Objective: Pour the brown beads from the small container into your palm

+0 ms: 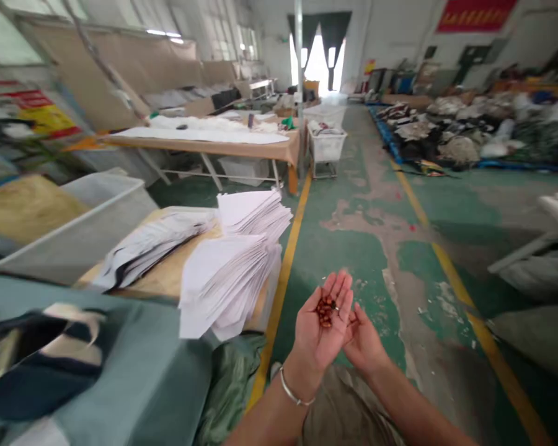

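Observation:
My left hand point(323, 331) is held palm up over the green floor, with a silver bangle at its wrist. A small heap of reddish-brown seeds or nuts point(326, 311) lies in its cupped palm. My right hand point(365, 341) sits right beside and partly under it, fingertips touching the left palm's edge near the seeds. Whether the right fingers pinch a seed I cannot tell.
Left of my hands a wooden table point(167, 279) carries stacks of white cut fabric pieces point(232, 272). Teal cloth point(134, 371) lies at front left. A yellow floor line point(283, 272) runs ahead. Further tables, white bins point(328, 145) and fabric heaps point(451, 133) stand beyond.

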Demonstrator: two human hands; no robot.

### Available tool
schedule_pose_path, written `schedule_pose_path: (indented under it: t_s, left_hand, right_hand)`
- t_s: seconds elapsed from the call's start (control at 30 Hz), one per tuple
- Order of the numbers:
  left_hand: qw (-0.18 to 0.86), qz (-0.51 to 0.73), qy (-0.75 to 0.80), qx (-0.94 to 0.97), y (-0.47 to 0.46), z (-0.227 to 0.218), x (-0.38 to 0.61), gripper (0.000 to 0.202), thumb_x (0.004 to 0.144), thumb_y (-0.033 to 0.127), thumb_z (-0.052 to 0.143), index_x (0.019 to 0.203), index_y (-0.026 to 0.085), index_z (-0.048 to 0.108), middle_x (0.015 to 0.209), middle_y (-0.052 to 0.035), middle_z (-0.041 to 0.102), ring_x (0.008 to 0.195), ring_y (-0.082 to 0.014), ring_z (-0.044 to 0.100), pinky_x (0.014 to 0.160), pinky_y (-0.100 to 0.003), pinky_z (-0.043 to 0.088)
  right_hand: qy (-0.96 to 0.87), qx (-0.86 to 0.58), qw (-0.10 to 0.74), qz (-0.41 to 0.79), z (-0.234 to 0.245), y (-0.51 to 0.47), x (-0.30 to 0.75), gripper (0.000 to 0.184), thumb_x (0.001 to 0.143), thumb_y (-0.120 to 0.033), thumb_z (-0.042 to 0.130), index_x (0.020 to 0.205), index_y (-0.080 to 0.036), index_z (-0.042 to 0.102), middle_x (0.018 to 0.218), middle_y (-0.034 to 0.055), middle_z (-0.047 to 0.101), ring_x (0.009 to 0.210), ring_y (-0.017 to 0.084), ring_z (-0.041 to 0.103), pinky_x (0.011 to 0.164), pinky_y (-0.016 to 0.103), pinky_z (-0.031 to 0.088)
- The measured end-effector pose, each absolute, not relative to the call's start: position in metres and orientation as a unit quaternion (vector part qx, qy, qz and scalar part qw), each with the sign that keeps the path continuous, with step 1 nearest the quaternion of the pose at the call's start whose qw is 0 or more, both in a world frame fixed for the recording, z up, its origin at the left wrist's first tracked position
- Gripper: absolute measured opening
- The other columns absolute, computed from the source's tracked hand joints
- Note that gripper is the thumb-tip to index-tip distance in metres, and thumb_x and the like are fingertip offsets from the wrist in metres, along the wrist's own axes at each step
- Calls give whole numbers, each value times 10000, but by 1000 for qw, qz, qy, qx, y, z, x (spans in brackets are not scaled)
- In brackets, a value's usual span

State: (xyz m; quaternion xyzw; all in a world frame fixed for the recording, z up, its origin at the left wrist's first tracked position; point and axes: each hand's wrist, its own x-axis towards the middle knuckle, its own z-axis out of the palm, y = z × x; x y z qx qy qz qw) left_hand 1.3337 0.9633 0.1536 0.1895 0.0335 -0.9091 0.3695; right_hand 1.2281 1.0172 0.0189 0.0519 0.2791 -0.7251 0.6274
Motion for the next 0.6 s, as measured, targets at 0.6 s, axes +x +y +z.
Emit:
schedule_pose_path:
  t_s: [0.6]
  left_hand:
    - [111, -931, -47, 344, 819, 113, 1225, 519, 1079, 236, 236, 1594, 212, 304, 1312, -173, 700, 1192, -238, 690, 930, -363, 639]
  right_hand:
    - [259, 247, 377, -854, 34, 922, 1134, 544, 1038, -488, 393, 956, -48, 702, 855, 161, 775, 736, 198, 745, 629, 269, 557]
